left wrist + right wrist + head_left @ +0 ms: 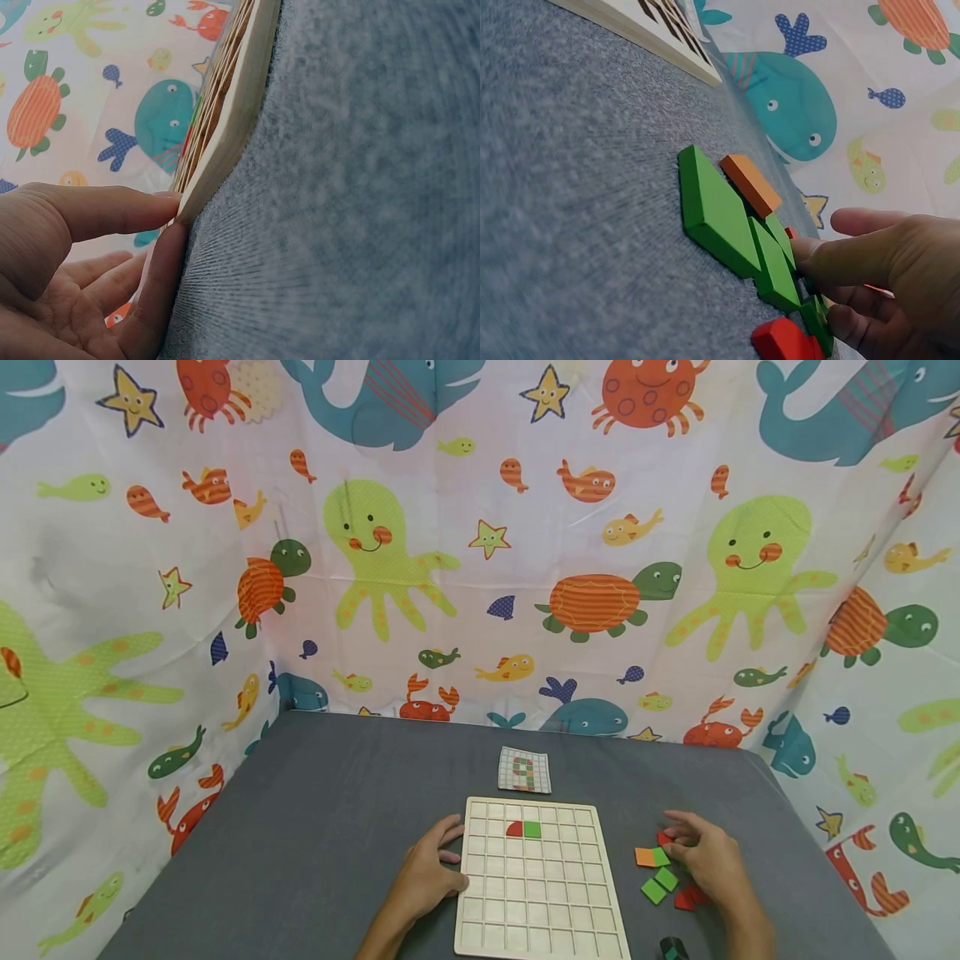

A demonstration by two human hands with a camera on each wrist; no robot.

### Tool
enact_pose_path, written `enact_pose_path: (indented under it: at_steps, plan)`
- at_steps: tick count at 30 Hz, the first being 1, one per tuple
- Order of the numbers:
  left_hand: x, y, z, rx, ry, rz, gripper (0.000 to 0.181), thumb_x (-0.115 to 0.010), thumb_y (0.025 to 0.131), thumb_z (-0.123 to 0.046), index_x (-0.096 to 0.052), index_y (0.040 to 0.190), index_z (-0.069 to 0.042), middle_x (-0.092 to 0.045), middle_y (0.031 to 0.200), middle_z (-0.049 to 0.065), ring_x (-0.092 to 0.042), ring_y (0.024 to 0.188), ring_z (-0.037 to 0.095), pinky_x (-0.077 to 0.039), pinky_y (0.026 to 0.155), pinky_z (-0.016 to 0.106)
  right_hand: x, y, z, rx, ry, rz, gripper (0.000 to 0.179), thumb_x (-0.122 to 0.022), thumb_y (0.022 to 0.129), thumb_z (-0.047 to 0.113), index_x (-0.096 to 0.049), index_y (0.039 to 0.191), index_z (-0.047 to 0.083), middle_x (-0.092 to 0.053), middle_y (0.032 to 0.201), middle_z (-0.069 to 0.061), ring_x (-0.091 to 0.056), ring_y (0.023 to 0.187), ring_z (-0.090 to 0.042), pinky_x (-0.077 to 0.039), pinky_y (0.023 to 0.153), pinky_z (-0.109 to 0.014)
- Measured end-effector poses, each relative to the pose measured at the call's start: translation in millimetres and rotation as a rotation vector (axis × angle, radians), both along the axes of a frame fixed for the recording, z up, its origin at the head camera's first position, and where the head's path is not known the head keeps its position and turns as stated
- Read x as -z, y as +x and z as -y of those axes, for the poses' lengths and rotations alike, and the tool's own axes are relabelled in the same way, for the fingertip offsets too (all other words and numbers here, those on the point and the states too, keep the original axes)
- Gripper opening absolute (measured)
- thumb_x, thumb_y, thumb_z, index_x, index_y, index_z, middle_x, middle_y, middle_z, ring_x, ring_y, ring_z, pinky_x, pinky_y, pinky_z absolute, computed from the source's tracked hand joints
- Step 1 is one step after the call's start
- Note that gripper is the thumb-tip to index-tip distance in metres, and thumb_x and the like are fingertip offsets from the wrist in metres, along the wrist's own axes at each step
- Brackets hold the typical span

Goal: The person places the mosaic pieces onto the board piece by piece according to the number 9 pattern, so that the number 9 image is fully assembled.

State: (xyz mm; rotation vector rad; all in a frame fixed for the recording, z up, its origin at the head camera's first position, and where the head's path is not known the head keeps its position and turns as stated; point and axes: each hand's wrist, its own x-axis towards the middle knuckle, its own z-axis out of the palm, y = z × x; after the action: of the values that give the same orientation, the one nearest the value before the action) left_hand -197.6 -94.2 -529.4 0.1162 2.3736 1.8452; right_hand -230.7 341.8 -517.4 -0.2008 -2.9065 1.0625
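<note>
In the head view, my left hand (429,870) is at the left edge of a pale wooden grid board (525,893), its fingers spread along the side. The left wrist view shows its thumb (135,210) touching the board's edge. A red quarter-round piece (514,829) and a green square tile (532,830) sit side by side in cells near the board's top. My right hand (708,856) is over the loose pieces, fingertips right at a small red piece (663,838). Beside it lie an orange tile (644,857), several green tiles (716,214) and red pieces (784,339).
A small card with a coloured grid pattern (524,770) lies beyond the board. A dark round object (673,948) is at the front, right of the board. Grey cloth (337,810) covers the table, with a sea-animal curtain (480,568) around it.
</note>
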Motion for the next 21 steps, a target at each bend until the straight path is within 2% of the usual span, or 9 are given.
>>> enact_pose_path:
  at_steps: [8, 15, 21]
  plan:
    - [0.0, 0.5, -0.1, 0.008, 0.004, -0.009, 0.099, -0.075, 0.067, 0.015, -0.046, 0.159, -0.005, -0.058, 0.154, 0.019, -0.064, 0.108, 0.029, -0.060, 0.061, 0.037, -2.5, -1.1, 5.6, 0.004, 0.018, -0.048, 0.052, -0.081, 0.091, 0.005, -0.065, 0.140, 0.001, -0.077, 0.106, -0.012, -0.069, 0.095, -0.027, -0.052, 0.072, -0.033]
    - [-0.3, 0.2, 0.8, 0.006, 0.009, -0.008, 0.100, -0.074, 0.065, 0.015, -0.046, 0.159, -0.006, -0.058, 0.153, 0.018, -0.064, 0.107, 0.029, -0.059, 0.060, 0.037, -7.1, -3.3, 24.3, -0.039, 0.007, -0.073, 0.052, -0.082, 0.091, 0.009, -0.066, 0.140, 0.003, -0.078, 0.108, -0.010, -0.072, 0.100, -0.030, -0.055, 0.077, -0.038]
    - [-0.8, 0.1, 0.5, 0.009, 0.003, -0.005, 0.100, -0.075, 0.066, 0.015, -0.045, 0.159, -0.005, -0.058, 0.154, 0.019, -0.064, 0.108, 0.029, -0.058, 0.059, 0.037, -8.9, -5.4, 43.5, -0.080, -0.029, -0.079, 0.051, -0.082, 0.091, 0.007, -0.066, 0.140, 0.003, -0.077, 0.109, -0.011, -0.073, 0.099, -0.029, -0.055, 0.070, -0.032]
